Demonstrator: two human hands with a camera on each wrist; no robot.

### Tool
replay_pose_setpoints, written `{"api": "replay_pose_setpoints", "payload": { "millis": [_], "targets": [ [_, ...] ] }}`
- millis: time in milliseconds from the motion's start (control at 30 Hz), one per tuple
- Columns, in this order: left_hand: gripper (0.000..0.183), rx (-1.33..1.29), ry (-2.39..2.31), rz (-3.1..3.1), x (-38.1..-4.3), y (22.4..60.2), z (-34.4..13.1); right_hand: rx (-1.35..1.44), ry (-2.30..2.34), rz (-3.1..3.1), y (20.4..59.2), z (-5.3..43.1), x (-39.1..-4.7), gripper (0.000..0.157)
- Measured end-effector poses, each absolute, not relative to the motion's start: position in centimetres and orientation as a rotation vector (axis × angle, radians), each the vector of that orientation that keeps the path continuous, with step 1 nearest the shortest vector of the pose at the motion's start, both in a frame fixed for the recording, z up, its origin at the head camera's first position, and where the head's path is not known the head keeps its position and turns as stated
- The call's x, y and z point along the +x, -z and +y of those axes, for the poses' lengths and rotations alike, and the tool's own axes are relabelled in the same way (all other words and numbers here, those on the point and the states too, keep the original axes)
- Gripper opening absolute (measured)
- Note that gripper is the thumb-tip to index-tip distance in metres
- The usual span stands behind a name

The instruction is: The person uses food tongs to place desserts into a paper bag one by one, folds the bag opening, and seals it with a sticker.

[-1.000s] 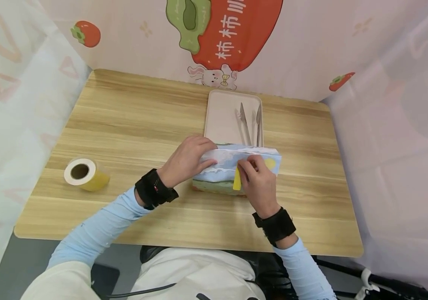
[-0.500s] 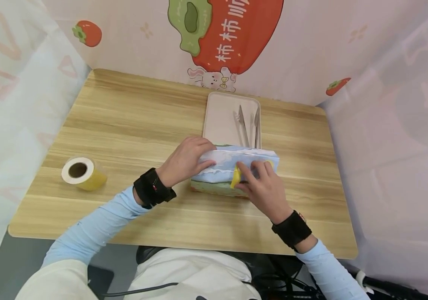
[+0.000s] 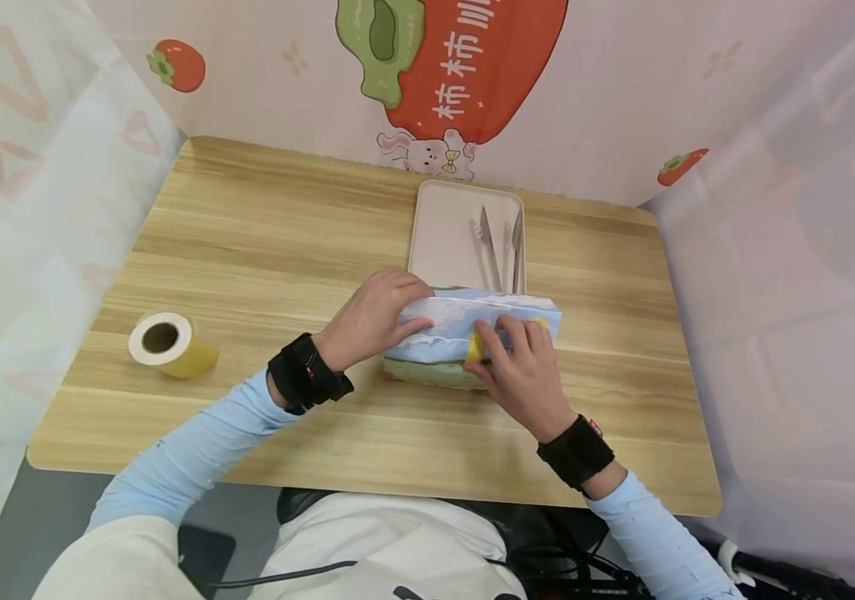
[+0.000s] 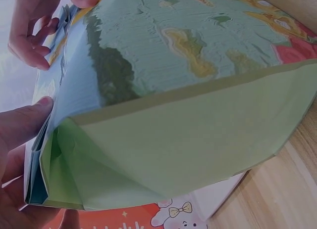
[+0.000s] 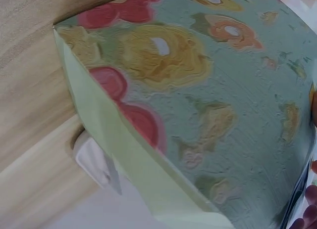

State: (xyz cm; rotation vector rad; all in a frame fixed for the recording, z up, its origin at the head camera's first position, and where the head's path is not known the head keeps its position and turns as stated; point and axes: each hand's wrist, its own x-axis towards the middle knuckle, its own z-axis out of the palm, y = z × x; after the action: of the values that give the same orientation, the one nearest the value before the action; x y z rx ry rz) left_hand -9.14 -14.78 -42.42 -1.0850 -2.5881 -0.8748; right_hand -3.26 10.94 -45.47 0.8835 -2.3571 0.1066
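A paper bag [image 3: 435,372] printed with sky and flowers stands before me, its top folded. At the left end of the fold, my left hand [image 3: 375,321] grips the bag, thumb on the near side and fingers over the far side. My right hand [image 3: 528,379] presses a strip of yellow tape [image 3: 475,346] on the bag, the thumb at its lower end and a fingertip near its upper end. Part of the strip is hidden under the fingers. A yellow patch [image 3: 542,322] shows behind the right fingers. The bag's pale green side [image 4: 178,145] faces the left wrist view.
Behind the bag lies a beige tray [image 3: 442,233] with a knife [image 3: 489,246] and a second slim metal utensil [image 3: 516,250]; the bag hides its near end. A roll of yellow tape [image 3: 191,360] sits at the left on the wooden table [image 3: 270,225].
The right hand has gone from pinching the hanging yellow strip to pressing it with spread fingers against the bag. The left hand has kept its place.
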Motion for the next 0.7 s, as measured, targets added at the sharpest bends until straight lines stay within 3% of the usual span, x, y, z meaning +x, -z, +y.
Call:
{"api": "replay_pose_setpoints", "payload": {
  "millis": [267,500,700],
  "targets": [
    [0.034,-1.091,0.919,-2.589,-9.7,43.1,-14.9,0.93,-0.083,-2.365,46.0,11.7,-3.1,0.079],
    [0.052,-1.039,1.156,-2.565,-9.7,45.3,-16.8,0.809,-0.482,-2.274,46.5,13.8,-2.6,0.059],
    [0.053,-0.748,1.301,-2.511,-10.0,46.1,-19.6,0.495,-0.659,-2.239,45.9,17.5,-3.3,0.057]
  ]
}}
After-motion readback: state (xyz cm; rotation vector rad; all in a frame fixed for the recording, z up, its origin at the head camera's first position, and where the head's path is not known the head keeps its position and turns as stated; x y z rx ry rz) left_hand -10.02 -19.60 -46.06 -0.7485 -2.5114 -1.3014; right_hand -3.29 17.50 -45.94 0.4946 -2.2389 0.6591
